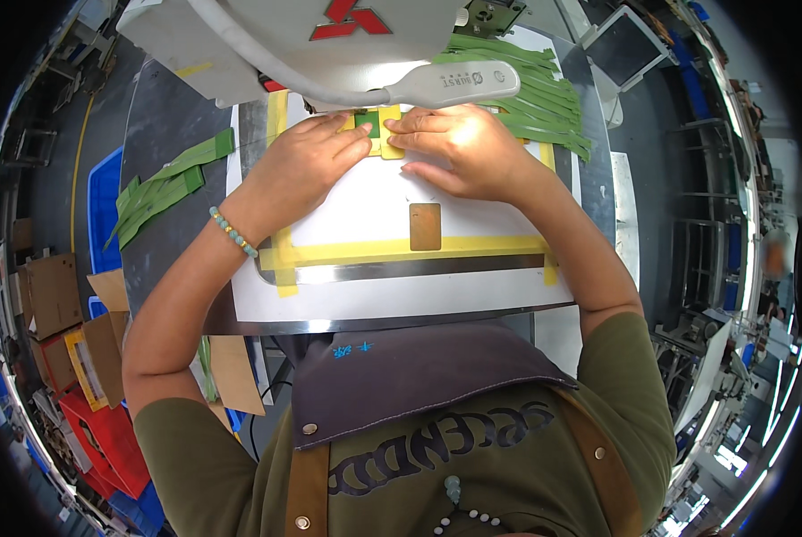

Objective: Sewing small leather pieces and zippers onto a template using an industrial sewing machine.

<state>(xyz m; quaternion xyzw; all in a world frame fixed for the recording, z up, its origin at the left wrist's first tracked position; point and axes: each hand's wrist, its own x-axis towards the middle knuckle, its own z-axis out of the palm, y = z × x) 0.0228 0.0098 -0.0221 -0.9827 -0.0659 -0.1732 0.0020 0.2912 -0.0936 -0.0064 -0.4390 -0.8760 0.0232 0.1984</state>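
Note:
Under the front of a white sewing machine head, a small green strap piece lies against a yellow flat piece. My left hand rests at the left side of the green piece, its fingertips pressing down on it. On the other side my right hand has its fingers stretched over the yellow piece, with the thumb apart below. Neither hand wraps round anything. The machine head hides what lies beyond my fingertips. Closer to me, a brown rectangular plate lies on the white sheet.
Several green straps lie on the dark table to the left; a bigger bundle of green straps fans out at the right back. Yellow tape edges the white sheet. A white handle-shaped device with a cable hangs just above my hands.

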